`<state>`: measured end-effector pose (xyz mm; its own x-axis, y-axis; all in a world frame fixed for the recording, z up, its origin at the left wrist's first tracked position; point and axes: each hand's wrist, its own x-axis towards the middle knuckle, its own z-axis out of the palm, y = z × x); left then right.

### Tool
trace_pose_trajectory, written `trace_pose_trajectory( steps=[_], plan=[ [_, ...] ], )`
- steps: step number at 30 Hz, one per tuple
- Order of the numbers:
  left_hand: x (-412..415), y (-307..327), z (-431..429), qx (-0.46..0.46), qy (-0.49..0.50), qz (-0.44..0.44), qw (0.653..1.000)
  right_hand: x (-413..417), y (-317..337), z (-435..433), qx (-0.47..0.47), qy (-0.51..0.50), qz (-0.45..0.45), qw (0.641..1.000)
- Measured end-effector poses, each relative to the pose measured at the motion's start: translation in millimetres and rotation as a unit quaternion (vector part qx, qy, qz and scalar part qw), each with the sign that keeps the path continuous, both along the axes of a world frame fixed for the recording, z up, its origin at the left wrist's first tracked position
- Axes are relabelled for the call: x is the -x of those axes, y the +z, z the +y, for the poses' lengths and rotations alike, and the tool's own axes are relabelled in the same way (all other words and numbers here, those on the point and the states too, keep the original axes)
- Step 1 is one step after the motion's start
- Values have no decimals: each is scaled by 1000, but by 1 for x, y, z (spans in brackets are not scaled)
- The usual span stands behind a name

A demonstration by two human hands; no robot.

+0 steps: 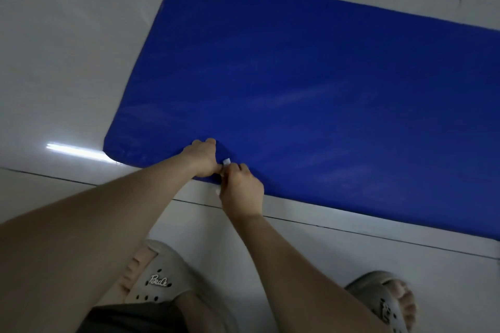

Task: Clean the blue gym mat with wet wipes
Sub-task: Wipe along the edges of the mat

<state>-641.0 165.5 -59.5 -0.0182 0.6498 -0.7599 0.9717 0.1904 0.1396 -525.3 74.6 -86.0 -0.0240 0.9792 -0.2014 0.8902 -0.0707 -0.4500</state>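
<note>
tiled floor surrounds blue mat; left hand, right hand pinch wipe at edge.

Pale, glossy floor tiles fill the dim room, crossed by thin dark grout lines. At left, a bright streak of reflected light gleams on the floor.

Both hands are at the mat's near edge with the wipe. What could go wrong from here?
1. The wet wipe is a small bunched bit pinched between left hand and right hand; used like that it would likely miss patches of the blue mat.
2. The mat lies on glossy floor tiles, so hard strokes may slide it.
3. Drips could make the clogs slip.
</note>
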Motion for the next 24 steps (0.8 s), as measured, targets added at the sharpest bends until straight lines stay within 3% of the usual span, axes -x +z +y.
trace_pose_trajectory(
  steps=[3,8,12,19,24],
  plan=[
    [-1,3,1,13,-2,1,1000,-42,2,-6,-6,-23,-23,999],
    [0,2,-2,11,0,-6,1000,-155,7,-47,8,-161,-53,985],
    [0,0,-4,2,4,-6,1000,-162,11,-59,4,-218,-38,975],
    [0,-2,-2,0,4,5,1000,-34,6,-11,43,-60,30,997],
    [-3,-3,-1,-8,4,10,1000,-10,6,4,-30,46,0,999]
  ],
)
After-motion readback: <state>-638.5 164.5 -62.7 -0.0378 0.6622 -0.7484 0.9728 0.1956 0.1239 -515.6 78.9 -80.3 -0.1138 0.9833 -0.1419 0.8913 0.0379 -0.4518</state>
